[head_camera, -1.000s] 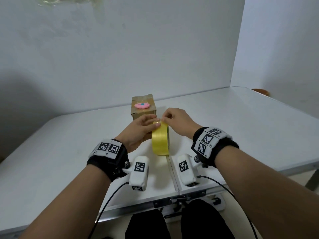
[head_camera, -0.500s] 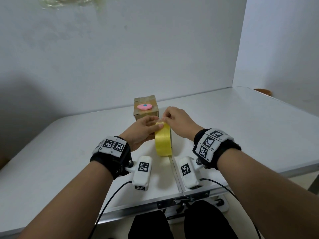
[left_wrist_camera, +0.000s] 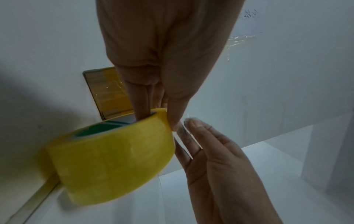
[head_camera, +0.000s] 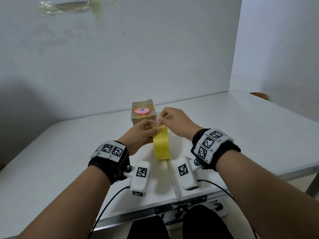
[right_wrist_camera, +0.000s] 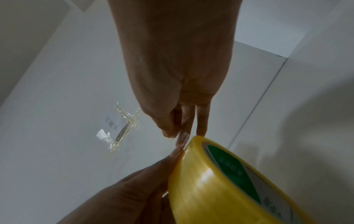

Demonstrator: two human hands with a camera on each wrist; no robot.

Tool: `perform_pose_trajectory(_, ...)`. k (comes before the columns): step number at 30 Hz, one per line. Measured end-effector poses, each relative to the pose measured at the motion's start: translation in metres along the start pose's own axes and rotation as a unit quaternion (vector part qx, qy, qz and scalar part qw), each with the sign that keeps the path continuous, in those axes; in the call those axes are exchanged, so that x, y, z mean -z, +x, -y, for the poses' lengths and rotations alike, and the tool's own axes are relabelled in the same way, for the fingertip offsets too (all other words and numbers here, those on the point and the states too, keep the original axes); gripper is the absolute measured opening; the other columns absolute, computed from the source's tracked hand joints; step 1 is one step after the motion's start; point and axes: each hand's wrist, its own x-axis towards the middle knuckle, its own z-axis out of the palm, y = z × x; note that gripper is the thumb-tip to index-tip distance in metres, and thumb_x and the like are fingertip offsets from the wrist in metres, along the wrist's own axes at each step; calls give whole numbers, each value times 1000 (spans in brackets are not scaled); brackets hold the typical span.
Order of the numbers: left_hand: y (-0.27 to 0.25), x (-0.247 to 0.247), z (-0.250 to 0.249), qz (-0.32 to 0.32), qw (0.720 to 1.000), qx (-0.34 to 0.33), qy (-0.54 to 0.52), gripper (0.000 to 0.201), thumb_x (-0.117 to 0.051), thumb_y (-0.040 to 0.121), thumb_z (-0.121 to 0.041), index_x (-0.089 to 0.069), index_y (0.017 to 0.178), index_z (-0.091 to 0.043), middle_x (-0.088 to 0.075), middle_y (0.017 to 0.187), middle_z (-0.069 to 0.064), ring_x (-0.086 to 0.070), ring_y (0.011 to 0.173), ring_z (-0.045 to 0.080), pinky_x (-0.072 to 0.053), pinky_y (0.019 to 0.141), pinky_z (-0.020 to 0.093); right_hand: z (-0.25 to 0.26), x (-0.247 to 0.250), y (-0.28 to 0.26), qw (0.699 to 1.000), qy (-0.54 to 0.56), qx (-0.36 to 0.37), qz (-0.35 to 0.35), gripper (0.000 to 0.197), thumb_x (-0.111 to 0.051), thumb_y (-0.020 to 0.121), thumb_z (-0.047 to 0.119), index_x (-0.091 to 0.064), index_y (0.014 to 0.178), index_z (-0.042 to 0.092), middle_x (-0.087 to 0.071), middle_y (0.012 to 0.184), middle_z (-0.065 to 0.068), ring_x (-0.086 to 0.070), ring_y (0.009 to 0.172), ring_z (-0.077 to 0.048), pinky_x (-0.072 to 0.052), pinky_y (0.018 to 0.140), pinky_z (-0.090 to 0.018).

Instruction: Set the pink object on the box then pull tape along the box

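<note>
A yellow tape roll (head_camera: 161,145) stands on edge on the white table (head_camera: 241,135). My left hand (head_camera: 156,129) grips its top, fingers inside the green-printed core and thumb on the outer face (left_wrist_camera: 111,154). My right hand (head_camera: 162,119) pinches the clear tape end (right_wrist_camera: 181,139) just above the roll, peeled a short way off it. Right behind the hands sits a small taped cardboard box (head_camera: 149,105) with a pink oval object (head_camera: 141,111) lying on its top.
An orange-brown bowl (head_camera: 259,95) sits at the table's far right corner. A seam (head_camera: 170,171) runs down the table's middle to a latch at the front edge. A paper note under crumpled clear tape (right_wrist_camera: 114,125) is stuck on the wall behind.
My right hand has risen off the roll's top with the tape end between its fingers. The left hand keeps its grip and the roll stays in place.
</note>
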Motion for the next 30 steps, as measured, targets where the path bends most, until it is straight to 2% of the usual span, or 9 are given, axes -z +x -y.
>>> perform_pose_trajectory(6,-5,0,-12,-40,991,-53,118,44,-71,85,-19,-52,125,-17,-64,110,-4,-61,93,2,-49,61,5,-2,-5,1,999,24,-31,-4,12,-52,93,19,-61,97,11,-61,100,0,-53,90,-15,-40,77,-26)
perform_pose_trajectory(9,-6,3,-14,-48,991,-67,103,51,-76,79,-23,-54,124,-16,-72,109,1,-65,108,15,-52,93,29,-2,-7,0,998,49,-40,-15,10,-54,91,21,-62,93,13,-70,98,-10,-58,83,-20,-45,74,-29)
perform_pose_trajectory(11,-7,3,-12,-68,990,-77,92,49,-76,77,-26,-57,121,-18,-72,113,10,-65,112,23,-46,102,46,-3,-8,-1,997,64,-47,-22,14,-55,91,23,-63,95,12,-73,99,-15,-64,87,-29,-49,74,-36)
perform_pose_trajectory(13,-5,4,-7,-88,989,-88,79,43,-75,79,-22,-59,119,-17,-69,114,18,-65,112,29,-45,103,49,-4,-9,-3,996,76,-50,-23,17,-54,91,25,-63,98,12,-73,100,-14,-66,93,-29,-51,75,-36)
perform_pose_trajectory(17,-3,5,-2,-104,988,-94,63,33,-73,82,-14,-62,113,-14,-70,95,15,-67,96,24,-48,93,41,-8,-9,-3,994,94,-49,-34,13,-53,89,15,-63,98,18,-69,101,-8,-67,91,-22,-46,63,-23)
perform_pose_trajectory(19,-3,5,-1,-105,989,-94,55,30,-71,84,-11,-61,112,-12,-68,90,6,-65,91,18,-47,85,35,-10,-8,-1,993,101,-55,-39,16,-53,88,11,-62,90,24,-67,96,-5,-69,99,-26,-57,78,-37)
perform_pose_trajectory(22,-4,5,-1,-104,989,-97,48,35,-71,83,-11,-60,117,-10,-71,96,8,-66,93,18,-49,87,35,-13,-8,-1,991,115,-63,-40,12,-55,87,16,-62,94,24,-68,98,-7,-70,100,-29,-54,92,-48)
perform_pose_trajectory(27,-5,5,-1,-101,988,-108,46,35,-71,82,-11,-60,116,-9,-71,94,7,-66,92,19,-49,87,36,-12,-6,-4,989,129,-68,-37,29,-64,83,18,-63,112,16,-70,105,-5,-67,99,-22,-55,87,-35)
perform_pose_trajectory(30,-3,5,0,-103,987,-116,43,28,-71,83,-8,-58,107,-11,-72,81,-4,-68,81,11,-52,73,24,-14,-5,-6,989,134,-62,-31,34,-68,82,16,-62,115,15,-66,100,0,-65,90,-20,-51,79,-29)
